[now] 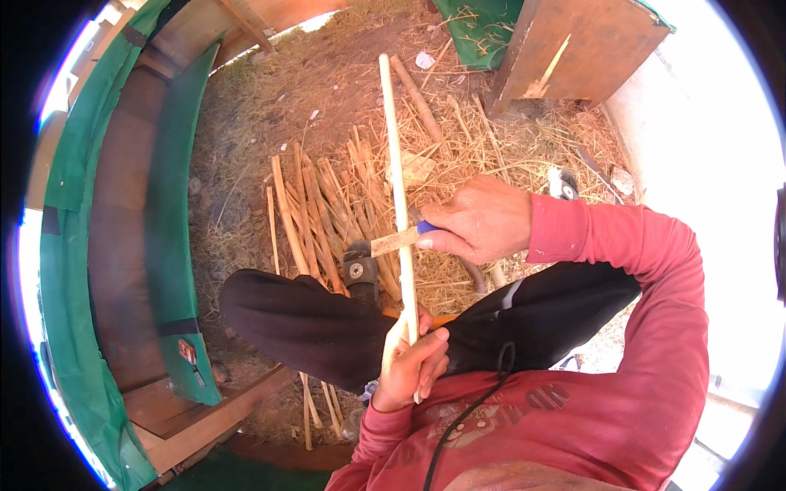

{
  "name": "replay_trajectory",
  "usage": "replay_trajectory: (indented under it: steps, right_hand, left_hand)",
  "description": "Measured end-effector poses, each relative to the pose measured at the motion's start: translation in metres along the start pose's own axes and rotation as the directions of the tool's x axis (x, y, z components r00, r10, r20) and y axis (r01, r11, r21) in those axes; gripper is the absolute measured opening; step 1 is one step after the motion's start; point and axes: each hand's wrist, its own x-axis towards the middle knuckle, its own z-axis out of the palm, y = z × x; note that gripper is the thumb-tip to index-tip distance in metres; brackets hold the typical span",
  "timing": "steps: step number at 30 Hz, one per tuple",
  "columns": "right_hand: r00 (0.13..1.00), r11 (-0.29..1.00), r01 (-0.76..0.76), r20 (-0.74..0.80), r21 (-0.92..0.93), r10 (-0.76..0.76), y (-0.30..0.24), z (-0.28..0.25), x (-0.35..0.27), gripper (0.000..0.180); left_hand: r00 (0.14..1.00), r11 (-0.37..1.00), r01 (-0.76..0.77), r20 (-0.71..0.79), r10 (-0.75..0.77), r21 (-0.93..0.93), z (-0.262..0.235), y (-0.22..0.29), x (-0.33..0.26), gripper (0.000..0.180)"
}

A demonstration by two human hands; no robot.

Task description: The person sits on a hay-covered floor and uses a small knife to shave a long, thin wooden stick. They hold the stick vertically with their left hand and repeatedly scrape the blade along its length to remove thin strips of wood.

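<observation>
A long pale peeled stick (395, 164) runs from my lap out over the ground. My left hand (412, 366) grips its near end close to my chest. My right hand (479, 221) holds a knife with a blue handle (426, 228). Its flat blade (393, 242) lies across the stick about midway, pointing left. My bent knees in black trousers (311, 323) sit under the stick.
A heap of split cane strips (319, 213) and straw lies on the dirt ahead. A green-covered wooden bench (131, 245) curves along the left. A brown wooden board (573, 49) leans at the upper right. A black cable (471, 409) hangs down my red shirt.
</observation>
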Motion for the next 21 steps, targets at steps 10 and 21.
replay_trajectory:
  steps: [10, 21]
  right_hand:
    - [0.927, 0.834, -0.333, -0.316, -0.439, 0.204, 0.104, 0.006, 0.026, 0.033]
    - [0.991, 0.991, 0.039, -0.121, -0.131, -0.055, 0.025, -0.024, 0.007, 0.037]
  left_hand:
    - [0.998, 0.992, 0.065, -0.035, -0.061, 0.108, 0.004, -0.012, -0.017, 0.021]
    - [0.989, 0.982, 0.096, 0.13, -0.076, -0.161, -0.014, -0.003, -0.007, 0.02]
